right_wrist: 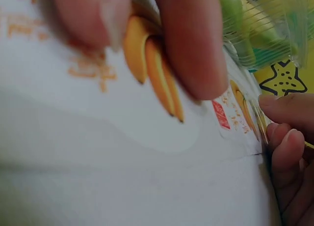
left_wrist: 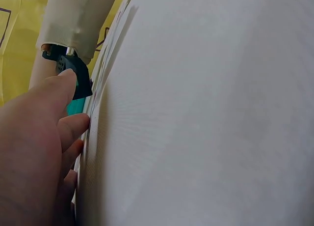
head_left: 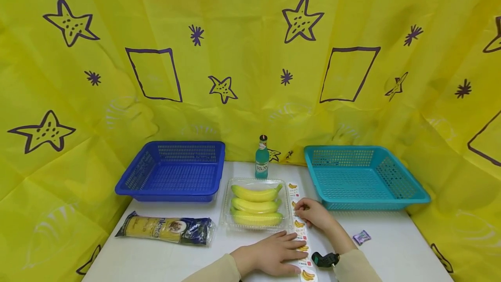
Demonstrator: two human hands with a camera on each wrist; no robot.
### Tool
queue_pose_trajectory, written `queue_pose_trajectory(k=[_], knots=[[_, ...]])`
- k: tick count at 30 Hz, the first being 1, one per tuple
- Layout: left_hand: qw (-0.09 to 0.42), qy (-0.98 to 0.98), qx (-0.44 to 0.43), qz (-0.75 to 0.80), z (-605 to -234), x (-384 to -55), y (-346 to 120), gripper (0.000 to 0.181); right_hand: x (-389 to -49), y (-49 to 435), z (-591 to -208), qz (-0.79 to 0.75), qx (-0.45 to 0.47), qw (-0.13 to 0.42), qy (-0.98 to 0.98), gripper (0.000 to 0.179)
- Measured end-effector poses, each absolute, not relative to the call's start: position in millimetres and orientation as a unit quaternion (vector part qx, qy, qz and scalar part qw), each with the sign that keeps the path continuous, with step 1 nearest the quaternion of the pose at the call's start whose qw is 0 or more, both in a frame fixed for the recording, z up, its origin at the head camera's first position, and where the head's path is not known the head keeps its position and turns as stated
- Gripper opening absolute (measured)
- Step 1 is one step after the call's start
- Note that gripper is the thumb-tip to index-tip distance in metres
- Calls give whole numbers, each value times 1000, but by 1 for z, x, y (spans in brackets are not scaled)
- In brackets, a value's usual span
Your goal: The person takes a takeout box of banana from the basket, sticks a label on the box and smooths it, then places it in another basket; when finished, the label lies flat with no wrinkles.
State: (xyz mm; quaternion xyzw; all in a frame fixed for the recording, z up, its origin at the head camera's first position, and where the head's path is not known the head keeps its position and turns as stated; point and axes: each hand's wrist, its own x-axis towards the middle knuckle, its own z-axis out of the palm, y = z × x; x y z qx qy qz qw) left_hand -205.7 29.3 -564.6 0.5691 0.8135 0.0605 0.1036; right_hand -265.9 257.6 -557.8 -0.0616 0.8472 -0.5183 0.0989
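Observation:
A strip of banana stickers runs along the right side of a clear plastic box of bananas. My left hand rests on the strip's near part, palm down with fingers spread. Farther up, my right hand curls its fingers at one banana sticker. The right wrist view shows two fingertips right at that sticker, its printed bananas visible between them. Left-hand fingers appear beyond, at the strip's other end. In the left wrist view, the left hand partly hides the strip's edge.
A blue basket stands at the back left, a teal basket at the back right. Between them is a teal-green bottle. A pasta packet lies at left, a small purple-wrapped packet at right.

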Motion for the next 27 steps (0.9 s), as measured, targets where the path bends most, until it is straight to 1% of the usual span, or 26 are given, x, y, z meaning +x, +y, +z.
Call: queue_pose_trajectory(k=[5,12,27], knots=[[95,814,570,58,-563,-204,30,53,-266,253,-556,-492,-64,97,863,9],[89,814,572,56,-559,-202,30,52,-265,250,-553,-469,-88,92,874,13],[83,811,576,56,-560,-203,29,52,-266,244,-553,-417,-85,62,903,14]])
